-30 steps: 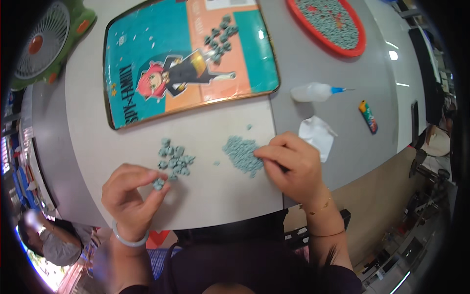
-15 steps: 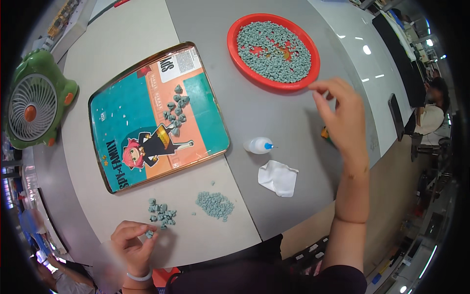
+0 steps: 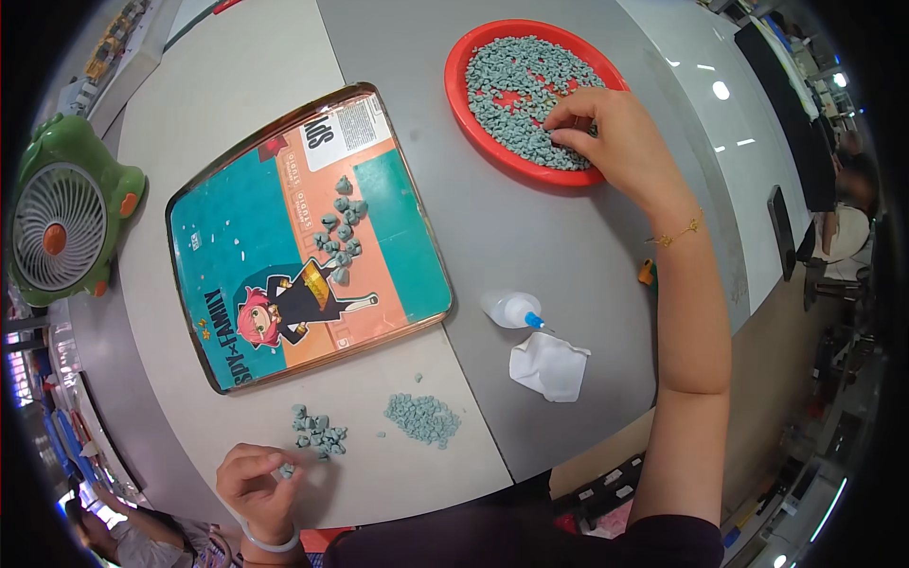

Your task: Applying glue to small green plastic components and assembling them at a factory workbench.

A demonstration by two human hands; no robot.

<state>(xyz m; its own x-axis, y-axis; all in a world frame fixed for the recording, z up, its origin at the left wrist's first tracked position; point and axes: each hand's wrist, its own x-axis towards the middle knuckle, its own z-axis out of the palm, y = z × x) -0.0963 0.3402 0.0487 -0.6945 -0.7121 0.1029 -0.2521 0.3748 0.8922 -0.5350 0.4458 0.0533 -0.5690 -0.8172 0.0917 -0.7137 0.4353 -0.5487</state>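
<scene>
My right hand (image 3: pixel 606 137) reaches far out into a red round tray (image 3: pixel 471 112) full of small grey-green stones, fingers pinched among them. My left hand (image 3: pixel 256 478) rests near the table's front edge, pinching one small stone (image 3: pixel 285 470) between thumb and fingers. Just beyond it lie two little heaps of the same stones, a loose cluster (image 3: pixel 317 431) and a denser pile (image 3: pixel 423 417). A rectangular picture tray (image 3: pixel 199 312) with a cartoon figure lies in the middle, with several stones (image 3: pixel 341 232) set on it.
A small glue bottle (image 3: pixel 511 309) with a blue tip and a crumpled white tissue (image 3: pixel 549 364) lie right of the picture tray. A green desk fan (image 3: pixel 62 227) stands at the left. A dark phone (image 3: pixel 784 232) lies by the right table edge.
My right hand left the stone pile near me, swung up and right, and has come down into the red tray. My left hand stays low with a stone.
</scene>
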